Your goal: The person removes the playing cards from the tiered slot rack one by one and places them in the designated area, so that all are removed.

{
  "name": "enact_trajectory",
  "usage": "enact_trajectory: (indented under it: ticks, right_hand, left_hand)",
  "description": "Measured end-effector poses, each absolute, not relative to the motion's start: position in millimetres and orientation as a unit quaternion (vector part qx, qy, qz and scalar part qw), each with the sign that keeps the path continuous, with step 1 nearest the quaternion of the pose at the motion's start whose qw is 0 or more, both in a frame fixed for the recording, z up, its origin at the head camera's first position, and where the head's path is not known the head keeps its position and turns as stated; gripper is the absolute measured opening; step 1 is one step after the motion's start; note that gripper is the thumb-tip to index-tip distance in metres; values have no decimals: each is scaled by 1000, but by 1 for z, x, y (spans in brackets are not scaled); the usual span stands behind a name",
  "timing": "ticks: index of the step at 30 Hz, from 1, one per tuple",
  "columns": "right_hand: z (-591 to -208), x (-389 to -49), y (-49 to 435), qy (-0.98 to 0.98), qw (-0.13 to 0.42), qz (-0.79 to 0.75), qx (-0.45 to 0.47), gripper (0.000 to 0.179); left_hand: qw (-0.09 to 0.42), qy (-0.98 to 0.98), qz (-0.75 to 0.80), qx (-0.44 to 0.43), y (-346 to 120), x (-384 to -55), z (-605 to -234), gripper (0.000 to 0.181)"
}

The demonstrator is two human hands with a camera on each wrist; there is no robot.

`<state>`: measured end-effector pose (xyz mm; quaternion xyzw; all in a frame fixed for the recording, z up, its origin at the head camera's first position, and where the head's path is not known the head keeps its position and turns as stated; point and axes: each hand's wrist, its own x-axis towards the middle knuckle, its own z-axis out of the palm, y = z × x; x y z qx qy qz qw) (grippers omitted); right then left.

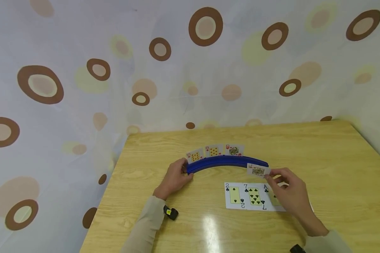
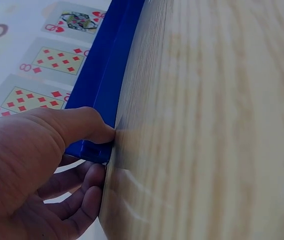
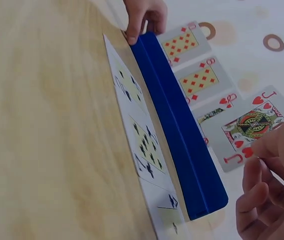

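A curved blue card holder (image 1: 223, 161) stands on the table, with the ten of diamonds (image 1: 195, 156), eight of diamonds (image 1: 213, 151) and queen of hearts (image 1: 234, 150) upright in its slot. My left hand (image 1: 173, 179) grips the holder's left end, thumb in front and fingers behind, as the left wrist view shows. Between thumb and fingers, my right hand (image 1: 289, 193) pinches the jack of hearts (image 3: 251, 125) by its edge. That card is held near the holder's right end; whether it touches the holder, I cannot tell.
In front of the holder lie the two of spades (image 1: 234, 196), seven of clubs (image 1: 254, 197) and an ace of clubs (image 1: 273, 197) face up, the last partly under my right hand. A pale patterned sheet (image 1: 174, 77) hangs behind the wooden table (image 1: 152, 151).
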<state>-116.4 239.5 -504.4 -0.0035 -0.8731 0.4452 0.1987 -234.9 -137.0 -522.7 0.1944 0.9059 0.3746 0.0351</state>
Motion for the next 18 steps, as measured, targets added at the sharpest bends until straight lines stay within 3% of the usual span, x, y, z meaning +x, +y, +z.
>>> enact_trajectory:
  ticks: [5,18]
  right_hand:
    - [-507,-95,232,-880,164,446,22,8]
    - [-511,-56,212,-887,-17,460,43,7]
  left_hand:
    - [34,906,374,195,-137,-237,-524,31]
    - [32,908,370,192,-137,-235,-525,29]
